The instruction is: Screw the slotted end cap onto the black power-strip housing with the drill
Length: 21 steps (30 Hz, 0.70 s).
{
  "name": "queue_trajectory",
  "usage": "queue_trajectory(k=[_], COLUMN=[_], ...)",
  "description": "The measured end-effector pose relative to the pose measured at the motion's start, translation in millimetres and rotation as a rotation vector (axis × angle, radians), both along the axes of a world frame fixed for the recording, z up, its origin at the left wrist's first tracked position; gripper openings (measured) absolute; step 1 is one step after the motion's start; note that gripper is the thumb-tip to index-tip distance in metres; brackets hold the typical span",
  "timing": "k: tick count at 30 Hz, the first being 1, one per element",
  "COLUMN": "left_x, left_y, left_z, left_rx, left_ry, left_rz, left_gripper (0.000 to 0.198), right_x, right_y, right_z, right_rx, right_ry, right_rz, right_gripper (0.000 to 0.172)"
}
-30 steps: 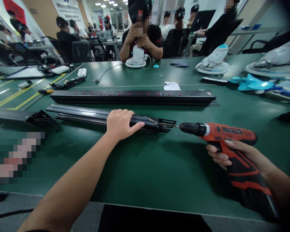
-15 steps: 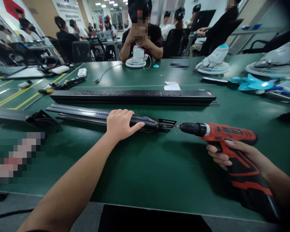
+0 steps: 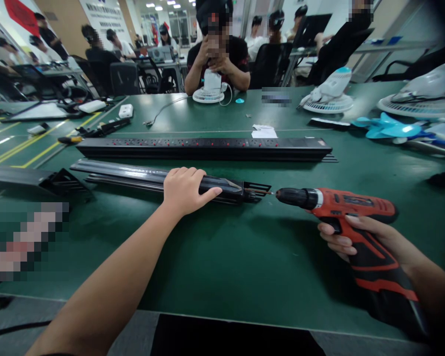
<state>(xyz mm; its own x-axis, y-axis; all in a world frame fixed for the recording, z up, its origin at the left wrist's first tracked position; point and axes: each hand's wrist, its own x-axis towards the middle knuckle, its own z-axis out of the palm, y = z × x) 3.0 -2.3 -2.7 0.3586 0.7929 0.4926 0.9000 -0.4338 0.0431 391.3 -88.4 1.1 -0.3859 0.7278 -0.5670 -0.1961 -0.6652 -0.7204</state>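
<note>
Head view: left hand [image 3: 184,190] over black rail [image 3: 126,174], right hand [image 3: 389,242] around red drill [image 3: 352,202].

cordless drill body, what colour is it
Red-orange with black grip, on the cordless drill, clearest in the head view.

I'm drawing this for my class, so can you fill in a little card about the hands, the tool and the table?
Left hand: fingers curled over the near black strip, pressing on it
Right hand: grips the red-and-black drill
Drill bit: level, tip at the near strip's right end
Behind: far black strip, lying parallel
Table: green table, white fans at the back
</note>
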Motion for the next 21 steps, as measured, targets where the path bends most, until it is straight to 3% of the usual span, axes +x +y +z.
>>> queue_trajectory(k=[21], left_x=[1.3], left_y=[-1.4], left_z=[3.2], left_rx=[-0.033], left_ry=[0.003], left_rz=[0.016], left_gripper=[0.071], right_x=[-2.8], right_y=[-0.8], right_z=[1.3], right_rx=[0.019], right_ry=[-0.007], right_rz=[-0.01], right_gripper=[0.031])
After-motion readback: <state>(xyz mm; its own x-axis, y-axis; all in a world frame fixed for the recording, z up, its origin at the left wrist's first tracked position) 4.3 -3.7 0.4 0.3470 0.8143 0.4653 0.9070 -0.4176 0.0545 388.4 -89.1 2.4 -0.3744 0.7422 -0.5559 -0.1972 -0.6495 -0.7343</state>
